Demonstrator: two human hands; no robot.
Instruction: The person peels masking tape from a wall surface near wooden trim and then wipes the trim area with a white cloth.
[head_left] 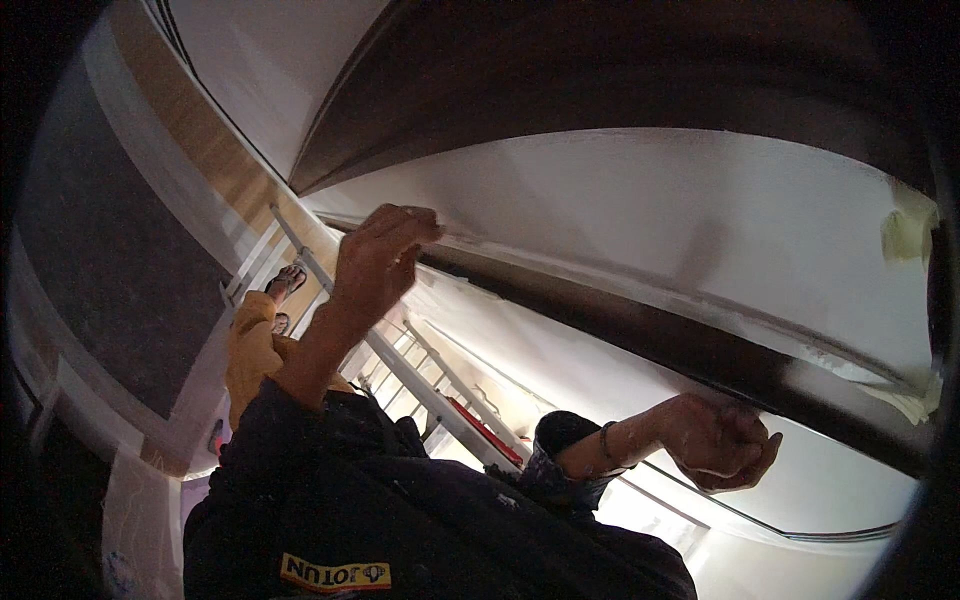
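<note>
My left hand (385,252) is raised beside the end of a long dark brown strip (600,325). Its fingers are bent and pressed together, and whatever they may hold is hidden. Farther right, my right hand (722,446) is curled at the strip's lower edge. Those fingers are closed too, with their inner side out of sight. A white panel (640,200) runs along the strip's upper side. I cannot tell whether either hand touches the strip.
A metal ladder (405,378) slants behind my arms, with a red part (485,430) on it. Tan trousers (250,350) and a foot (288,282) show by its rungs. Pale peeling tape (908,235) hangs at the panel's right end. A dark floor area (110,250) lies far below.
</note>
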